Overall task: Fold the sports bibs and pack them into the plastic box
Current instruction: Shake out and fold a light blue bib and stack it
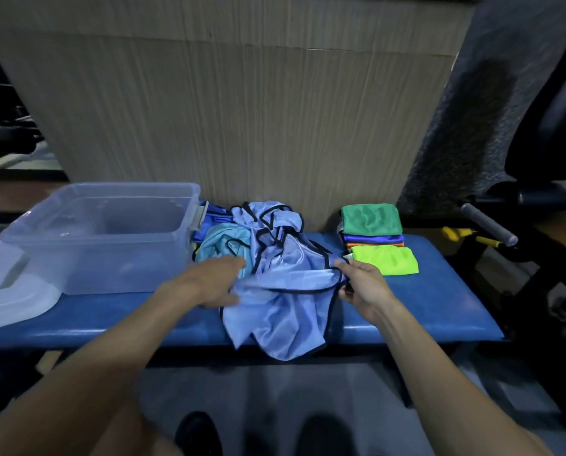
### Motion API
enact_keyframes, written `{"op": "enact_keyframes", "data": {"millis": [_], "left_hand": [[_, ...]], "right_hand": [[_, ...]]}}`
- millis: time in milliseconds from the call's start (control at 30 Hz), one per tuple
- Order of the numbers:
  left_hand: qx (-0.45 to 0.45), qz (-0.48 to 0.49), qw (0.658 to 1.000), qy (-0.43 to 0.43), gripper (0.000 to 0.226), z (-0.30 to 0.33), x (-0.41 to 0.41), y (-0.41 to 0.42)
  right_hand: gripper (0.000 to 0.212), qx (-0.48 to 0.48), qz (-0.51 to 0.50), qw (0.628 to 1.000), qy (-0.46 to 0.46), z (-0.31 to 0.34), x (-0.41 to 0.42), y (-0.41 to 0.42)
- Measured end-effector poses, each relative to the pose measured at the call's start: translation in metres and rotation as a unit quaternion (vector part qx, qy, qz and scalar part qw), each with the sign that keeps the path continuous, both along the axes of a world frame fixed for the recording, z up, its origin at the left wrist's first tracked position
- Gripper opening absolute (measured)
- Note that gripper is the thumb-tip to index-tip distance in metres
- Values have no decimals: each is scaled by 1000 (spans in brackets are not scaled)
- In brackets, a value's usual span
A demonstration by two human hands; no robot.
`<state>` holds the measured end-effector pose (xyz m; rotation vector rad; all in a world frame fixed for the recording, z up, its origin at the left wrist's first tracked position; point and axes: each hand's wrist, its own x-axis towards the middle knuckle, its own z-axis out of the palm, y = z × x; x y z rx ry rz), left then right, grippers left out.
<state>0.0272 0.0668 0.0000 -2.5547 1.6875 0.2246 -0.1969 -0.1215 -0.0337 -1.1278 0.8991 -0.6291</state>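
1. The blue padded counter runs left to right across the middle of the head view, with a tan ribbed panel standing behind it.
2. The light blue bib with black trim lies crumpled at the counter's centre, its lower part spilling over the front edge toward 6 o'clock.
3. The left hand rests on the bib's left side; its fingers are blurred, so I cannot tell whether they grip the cloth.
4. The right hand holds the bib's right edge, fingers and thumb curled round the black trim.
5. A teal bib lies crumpled at 10 o'clock from the light blue one, touching it.
6. The clear plastic box sits open at 9 o'clock from the bibs, just beside them, nothing visible inside it.
7. Its lid lies at the box's 8 o'clock, touching it.
8. A stack of folded bibs, green on top, sits at 2 o'clock; a folded lime bib lies in front, touching it.
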Motion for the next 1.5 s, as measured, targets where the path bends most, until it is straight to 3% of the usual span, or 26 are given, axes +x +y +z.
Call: {"op": "enact_keyframes", "data": {"millis": [33, 67, 133, 200, 267, 433, 733, 800, 900, 1000, 1100, 1233, 1367, 1500], "left_hand": [[22, -26, 999, 15, 76, 0, -2, 1], [-15, -52, 997, 50, 87, 2, -11, 2], [-154, -90, 973, 147, 74, 7, -39, -3], [-256, -58, 925, 274, 53, 11, -68, -15], [-306, -6, 882, 358, 57, 9, -84, -29], [-420, 70, 845, 324, 40, 6, -81, -40], [-445, 48, 815, 367, 45, 27, -33, -37], [-450, 30, 801, 395, 28, 42, -31, -40], [-443, -30, 805, 393, 9, 67, -31, -43], [-396, -84, 824, 397, 12, 92, -27, -38], [-331, -125, 843, 405, 21, 109, -23, -29], [-308, -143, 849, 405, 25, 117, -21, -23], [-302, -150, 867, 368, 23, 123, -12, -20], [-356, -143, 839, 386, 17, 125, -11, -18]], "right_hand": [[10, -9, 14, 1000, -2, 5, 2, 4], [14, -19, 28, 999, -4, 12, 5, 10], [21, -36, 50, 998, -17, 26, 11, 23], [24, -54, 68, 996, -34, 36, 18, 32], [19, -77, 80, 993, -45, 44, 23, 39], [21, -127, 88, 987, -51, 59, 27, 46], [12, -209, -6, 978, 13, 66, 15, 33], [5, -238, 29, 971, -20, 79, 14, 36], [19, -244, 170, 952, -70, 107, 13, 46], [32, -358, 243, 901, -25, 127, 14, 46], [7, -512, 167, 842, 39, 136, 23, 42], [13, -637, 100, 764, 42, 145, 39, 34], [19, -588, 191, 785, 31, 159, 52, 25], [28, -515, 259, 817, 11, 174, 63, 23]]}}
